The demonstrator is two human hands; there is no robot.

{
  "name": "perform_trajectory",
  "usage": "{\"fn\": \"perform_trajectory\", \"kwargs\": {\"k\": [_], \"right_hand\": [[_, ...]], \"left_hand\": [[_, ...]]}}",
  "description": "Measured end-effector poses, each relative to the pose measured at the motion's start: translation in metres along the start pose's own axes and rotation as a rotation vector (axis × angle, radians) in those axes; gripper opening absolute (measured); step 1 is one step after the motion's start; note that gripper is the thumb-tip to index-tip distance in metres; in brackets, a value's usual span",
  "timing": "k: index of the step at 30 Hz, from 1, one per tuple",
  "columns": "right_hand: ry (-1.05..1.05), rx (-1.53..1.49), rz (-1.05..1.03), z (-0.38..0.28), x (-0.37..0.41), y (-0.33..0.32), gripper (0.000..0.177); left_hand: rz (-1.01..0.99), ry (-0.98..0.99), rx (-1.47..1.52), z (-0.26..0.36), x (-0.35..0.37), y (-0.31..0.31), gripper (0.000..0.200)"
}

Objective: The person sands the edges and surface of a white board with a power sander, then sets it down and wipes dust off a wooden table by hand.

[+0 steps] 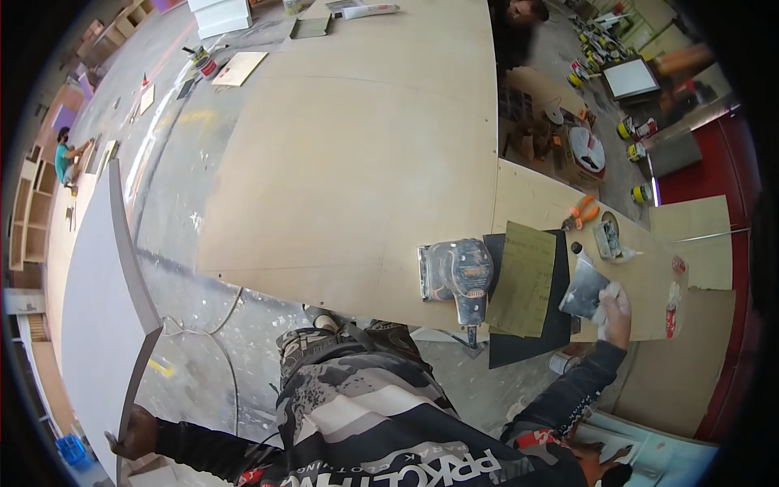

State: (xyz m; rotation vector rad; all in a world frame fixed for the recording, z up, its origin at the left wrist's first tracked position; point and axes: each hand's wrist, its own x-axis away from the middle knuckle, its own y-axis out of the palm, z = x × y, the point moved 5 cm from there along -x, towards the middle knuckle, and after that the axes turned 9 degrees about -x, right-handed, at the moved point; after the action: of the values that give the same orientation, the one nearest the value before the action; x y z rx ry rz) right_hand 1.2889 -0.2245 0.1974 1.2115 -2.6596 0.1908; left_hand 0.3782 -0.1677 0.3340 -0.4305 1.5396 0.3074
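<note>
My left hand (136,433) grips the lower edge of a large pale grey panel (101,300), which stands on end at my left and bends outward partway along. My right hand (614,310), whitish over the fingers as if gloved or coated, is closed on a flat grey metal-looking plate (585,287) above the worktop's right end. Just left of that plate lie brown-green sandpaper sheets (523,280) on a dark sheet (519,351). An electric sander (458,274) rests beside them. Orange-handled pliers (582,213) and a small grey metal piece (608,242) lie farther back.
A broad plywood worktop (349,187) spans the middle. A loose cable (227,357) trails over the floor below it. Cartons (568,158) and several paint tins (641,193) stand at right. One person (519,32) is behind the worktop; another (66,158) crouches far left.
</note>
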Motion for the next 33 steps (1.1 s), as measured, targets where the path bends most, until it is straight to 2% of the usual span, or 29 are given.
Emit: {"fn": "perform_trajectory", "kwargs": {"k": [2,4,5,6,7,8,10,12,13,15,16,17,19,20,22,23,25,26,27,28,29,30,31,32,33], "right_hand": [[-0.195,0.108,0.028,-0.055,-0.006,0.071,0.052],[-0.249,0.167,-0.019,-0.075,-0.039,0.131,0.052],[-0.278,0.137,-0.169,-0.082,-0.059,0.169,0.045],[-0.371,0.335,-0.330,-0.095,-0.078,0.211,0.040],[-0.453,0.421,-0.416,-0.104,-0.090,0.255,0.036],[-0.601,0.677,-0.485,-0.108,-0.109,0.289,0.035],[-0.533,0.823,-0.432,-0.098,-0.158,0.336,0.031],[-0.349,1.069,-0.196,-0.070,-0.222,0.355,0.034],[-0.281,1.205,-0.063,-0.060,-0.243,0.362,0.035],[-0.144,1.246,0.142,-0.041,-0.268,0.373,0.041],[-0.165,1.250,0.129,-0.032,-0.281,0.396,0.041],[-0.066,1.303,0.198,-0.023,-0.294,0.415,0.041],[0.033,1.377,0.201,-0.025,-0.304,0.469,0.042],[0.041,1.400,0.133,-0.022,-0.300,0.503,0.042],[-0.056,1.449,0.018,-0.024,-0.289,0.579,0.038],[-0.059,1.442,-0.017,-0.027,-0.277,0.621,0.039],[-0.140,1.392,-0.052,-0.041,-0.233,0.709,0.039],[-0.244,1.510,-0.160,-0.034,-0.229,0.758,0.038],[-0.242,1.315,-0.176,-0.034,-0.214,0.796,0.039],[-0.359,1.242,-0.226,-0.021,-0.210,0.841,0.036],[-0.410,1.210,-0.325,-0.006,-0.207,0.891,0.034],[-0.721,1.396,-0.622,0.059,-0.239,0.980,0.031],[-1.200,1.876,-1.096,0.000,-0.115,0.974,0.030],[-1.077,1.517,-1.226,0.002,-0.095,0.974,0.029],[-0.949,1.167,-1.360,0.003,-0.075,0.973,0.028]], "left_hand": [[-0.040,0.041,-0.139,-0.006,0.005,0.010,0.037],[-0.088,0.075,-0.248,-0.001,0.006,0.019,0.036],[-0.106,0.082,-0.282,-0.003,0.009,0.026,0.036],[-0.123,0.089,-0.315,-0.005,0.011,0.032,0.037],[-0.108,0.022,-0.204,-0.017,0.016,0.038,0.038],[-0.101,-0.015,-0.155,-0.038,0.025,0.045,0.039],[-0.105,-0.041,-0.157,-0.098,0.052,0.056,0.042],[-0.119,-0.038,-0.228,-0.127,0.064,0.051,0.044],[-0.149,-0.125,-0.193,-0.125,0.064,0.042,0.049],[-0.152,-0.166,-0.223,-0.178,0.085,0.033,0.050],[-0.161,-0.168,-0.237,-0.209,0.097,0.028,0.051],[-0.177,-0.175,-0.230,-0.235,0.111,0.023,0.052],[-0.199,-0.182,-0.304,-0.263,0.128,0.007,0.054],[-0.181,-0.309,-0.184,-0.280,0.138,-0.001,0.053],[-0.154,-0.430,-0.074,-0.287,0.140,-0.005,0.053],[-0.124,-0.577,0.071,-0.265,0.130,-0.003,0.050],[-0.152,-0.606,0.019,-0.266,0.123,0.001,0.044],[-0.167,-0.620,-0.006,-0.267,0.119,0.003,0.041],[-0.054,-1.082,0.502,-0.273,0.117,0.012,0.041],[0.079,-1.513,1.039,-0.270,0.124,0.028,0.040],[0.075,-1.511,1.038,-0.283,0.127,0.031,0.040],[0.052,-1.425,0.947,-0.305,0.130,0.030,0.039],[0.031,-1.341,0.862,-0.323,0.135,0.031,0.039],[0.025,-1.347,0.864,-0.330,0.140,0.036,0.039],[-0.089,-0.981,0.460,-0.333,0.130,0.031,0.038]]}}
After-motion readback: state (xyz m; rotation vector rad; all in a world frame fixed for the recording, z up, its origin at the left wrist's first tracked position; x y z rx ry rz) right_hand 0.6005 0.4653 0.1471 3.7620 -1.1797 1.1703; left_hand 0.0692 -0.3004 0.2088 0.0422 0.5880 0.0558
